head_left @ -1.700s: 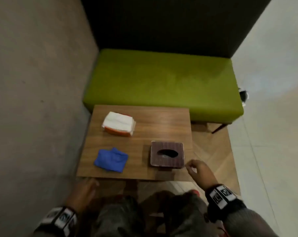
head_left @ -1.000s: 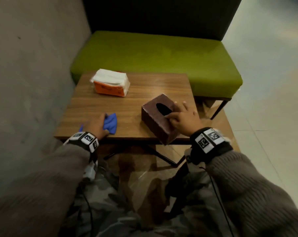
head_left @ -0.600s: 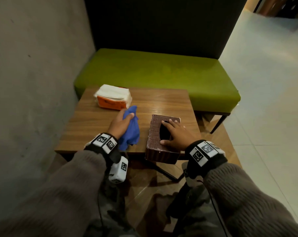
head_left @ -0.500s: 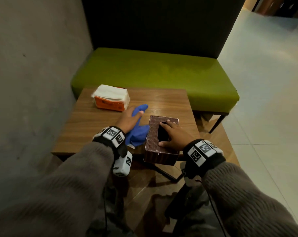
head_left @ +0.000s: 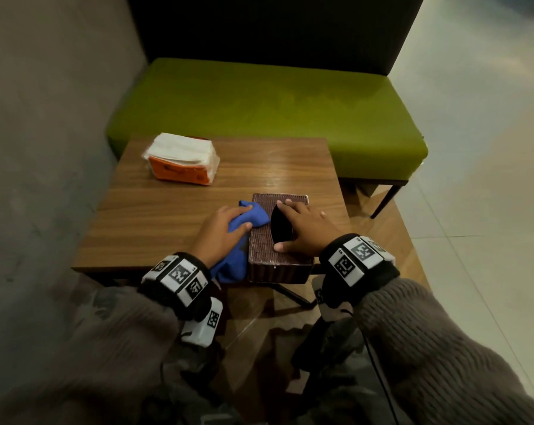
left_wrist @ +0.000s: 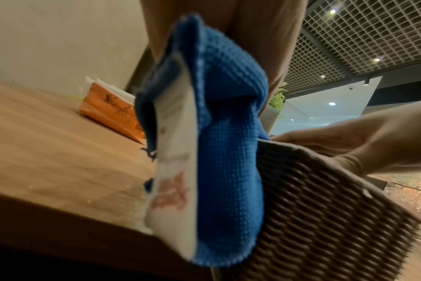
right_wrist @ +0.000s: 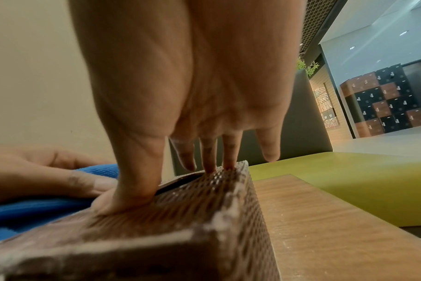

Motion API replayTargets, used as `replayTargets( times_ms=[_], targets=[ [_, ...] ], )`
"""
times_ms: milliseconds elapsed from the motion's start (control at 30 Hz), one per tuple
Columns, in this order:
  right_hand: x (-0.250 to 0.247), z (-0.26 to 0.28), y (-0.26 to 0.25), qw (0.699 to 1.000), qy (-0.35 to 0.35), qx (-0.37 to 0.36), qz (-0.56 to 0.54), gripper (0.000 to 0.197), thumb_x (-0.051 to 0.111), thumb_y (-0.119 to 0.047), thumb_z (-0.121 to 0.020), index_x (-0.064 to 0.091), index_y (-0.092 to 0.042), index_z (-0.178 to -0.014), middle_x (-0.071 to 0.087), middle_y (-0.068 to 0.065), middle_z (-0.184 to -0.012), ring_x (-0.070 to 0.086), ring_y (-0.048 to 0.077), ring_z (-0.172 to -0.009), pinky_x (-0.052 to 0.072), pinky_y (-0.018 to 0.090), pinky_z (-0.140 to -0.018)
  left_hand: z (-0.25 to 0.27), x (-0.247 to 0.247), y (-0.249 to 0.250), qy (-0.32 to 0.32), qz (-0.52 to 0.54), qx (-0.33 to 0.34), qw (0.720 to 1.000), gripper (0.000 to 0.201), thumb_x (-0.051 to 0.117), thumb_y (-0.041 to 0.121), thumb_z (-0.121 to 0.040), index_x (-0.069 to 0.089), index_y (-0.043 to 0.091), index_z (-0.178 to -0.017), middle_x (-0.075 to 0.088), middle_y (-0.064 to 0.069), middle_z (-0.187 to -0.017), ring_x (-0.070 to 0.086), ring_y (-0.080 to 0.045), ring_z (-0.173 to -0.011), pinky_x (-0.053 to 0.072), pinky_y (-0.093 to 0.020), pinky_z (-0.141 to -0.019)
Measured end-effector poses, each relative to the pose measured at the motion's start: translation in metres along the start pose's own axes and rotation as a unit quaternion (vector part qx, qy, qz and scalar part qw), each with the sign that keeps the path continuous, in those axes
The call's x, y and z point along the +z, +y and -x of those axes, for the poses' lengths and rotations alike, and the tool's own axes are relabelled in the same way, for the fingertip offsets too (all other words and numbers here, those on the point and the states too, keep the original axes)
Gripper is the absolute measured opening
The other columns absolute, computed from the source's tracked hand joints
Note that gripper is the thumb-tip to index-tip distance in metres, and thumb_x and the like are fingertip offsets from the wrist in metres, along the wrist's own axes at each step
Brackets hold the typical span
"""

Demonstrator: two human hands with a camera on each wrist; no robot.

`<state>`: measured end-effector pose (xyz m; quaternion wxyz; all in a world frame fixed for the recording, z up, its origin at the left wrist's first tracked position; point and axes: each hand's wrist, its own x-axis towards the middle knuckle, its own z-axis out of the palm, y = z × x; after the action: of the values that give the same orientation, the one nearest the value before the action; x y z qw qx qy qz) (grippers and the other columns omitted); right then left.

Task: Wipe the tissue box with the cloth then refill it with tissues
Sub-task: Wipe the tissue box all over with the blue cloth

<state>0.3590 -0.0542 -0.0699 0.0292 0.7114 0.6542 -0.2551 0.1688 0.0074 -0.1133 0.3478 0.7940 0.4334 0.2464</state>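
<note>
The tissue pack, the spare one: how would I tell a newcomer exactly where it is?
Find the green bench, then the wooden table before it. At the table's far left corner, apart from both hands, lies the tissue pack. It alone has an orange wrapper with white tissues on top, unlike the brown woven tissue box and the blue cloth.

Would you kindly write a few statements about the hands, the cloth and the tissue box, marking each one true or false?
1. The left hand holds the blue cloth against the tissue box. True.
2. The right hand lifts the box clear of the table. False: it rests flat on top of the box, which sits on the table.
3. The orange tissue pack is inside the box. False: it lies apart, at the table's far left.
4. The box stands at the table's near edge. True.
</note>
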Motion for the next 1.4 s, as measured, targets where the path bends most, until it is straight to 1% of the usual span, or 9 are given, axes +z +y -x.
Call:
replayTargets(
  times_ms=[67,200,400,667,867,1000,1200,1367,1400],
  targets=[
    [0.0,0.001,-0.001,1.0,-0.004,-0.003,0.004,0.098,0.068,-0.048,-0.083,0.004,-0.027,-0.154,0.004,0.0,-0.162,0.008,0.024,-0.148,0.011,0.054,-0.116,-0.015,-0.003,0.0,-0.012,0.017,-0.002,1.0,0.035,0.06,0.015,-0.089,0.059,0.008,-0.123,0.06,-0.01,-0.123,0.053,-0.017,-0.112,0.036,-0.022,-0.091],
    [-0.001,0.004,-0.003,1.0,-0.001,0.001,0.018,0.092,0.066,-0.049,-0.084,0.009,-0.03,-0.154,0.005,0.0,-0.162,0.009,0.025,-0.148,0.013,0.056,-0.116,-0.048,-0.003,0.001,-0.05,0.0,-0.03,0.998,0.041,0.055,0.013,-0.091,0.052,0.009,-0.131,0.052,-0.011,-0.137,0.047,-0.024,-0.128,0.035,-0.036,-0.109],
    [-0.003,0.0,-0.005,1.0,-0.012,0.009,0.012,0.091,0.068,-0.048,-0.082,0.011,-0.036,-0.153,0.008,0.001,-0.16,0.01,0.027,-0.147,0.013,0.057,-0.115,0.006,-0.002,0.006,-0.021,-0.026,-0.005,0.999,0.035,0.059,0.014,-0.09,0.059,0.01,-0.124,0.061,-0.009,-0.122,0.055,-0.02,-0.113,0.037,-0.022,-0.09],
    [-0.001,0.002,-0.007,1.0,0.001,0.009,0.027,0.084,0.065,-0.049,-0.084,0.015,-0.041,-0.151,0.008,0.005,-0.161,0.012,0.028,-0.147,0.013,0.055,-0.115,-0.019,-0.006,0.006,-0.039,-0.005,-0.006,0.999,0.034,0.053,0.012,-0.086,0.062,0.009,-0.118,0.064,-0.012,-0.119,0.057,-0.028,-0.112,0.044,-0.04,-0.097],
    [-0.003,0.003,-0.009,0.999,-0.007,0.015,0.032,0.085,0.065,-0.051,-0.084,0.014,-0.041,-0.151,0.008,0.006,-0.16,0.011,0.029,-0.147,0.015,0.057,-0.114,0.039,-0.01,0.006,-0.039,-0.043,0.019,0.998,0.033,0.061,0.014,-0.088,0.061,0.012,-0.121,0.062,-0.006,-0.122,0.056,-0.018,-0.111,0.041,-0.027,-0.094],
    [-0.004,0.002,-0.011,0.999,-0.002,0.013,0.045,0.085,0.065,-0.051,-0.084,0.015,-0.04,-0.151,0.01,0.006,-0.16,0.012,0.03,-0.147,0.017,0.06,-0.114,0.049,-0.012,0.013,-0.045,-0.07,0.024,0.996,0.034,0.061,0.017,-0.087,0.061,0.014,-0.121,0.062,-0.004,-0.123,0.056,-0.018,-0.114,0.043,-0.034,-0.098],
    [0.001,0.004,-0.011,0.999,0.021,0.027,0.037,0.083,0.063,-0.054,-0.084,0.015,-0.041,-0.151,0.01,0.006,-0.16,0.014,0.029,-0.146,0.015,0.06,-0.115,0.017,-0.008,0.024,-0.02,-0.068,-0.014,0.997,0.035,0.058,0.016,-0.088,0.06,0.015,-0.123,0.06,-0.007,-0.127,0.055,-0.022,-0.116,0.038,-0.026,-0.094],
    [0.003,0.003,-0.01,0.998,0.028,0.023,0.049,0.081,0.059,-0.059,-0.084,0.015,-0.043,-0.15,0.012,0.006,-0.159,0.015,0.03,-0.145,0.019,0.056,-0.114,0.063,-0.007,0.016,-0.002,-0.027,-0.018,0.999,0.033,0.06,0.024,-0.087,0.061,0.018,-0.12,0.064,0.002,-0.12,0.059,-0.015,-0.11,0.045,-0.03,-0.093],
    [0.004,0.003,-0.01,0.998,0.029,0.024,0.05,0.081,0.058,-0.061,-0.084,0.014,-0.043,-0.15,0.011,0.005,-0.16,0.014,0.031,-0.145,0.02,0.055,-0.113,0.072,-0.004,0.015,0.013,-0.001,-0.026,1.0,0.034,0.062,0.024,-0.087,0.06,0.018,-0.12,0.063,0.004,-0.12,0.058,-0.012,-0.109,0.044,-0.026,-0.093]
  ],
)
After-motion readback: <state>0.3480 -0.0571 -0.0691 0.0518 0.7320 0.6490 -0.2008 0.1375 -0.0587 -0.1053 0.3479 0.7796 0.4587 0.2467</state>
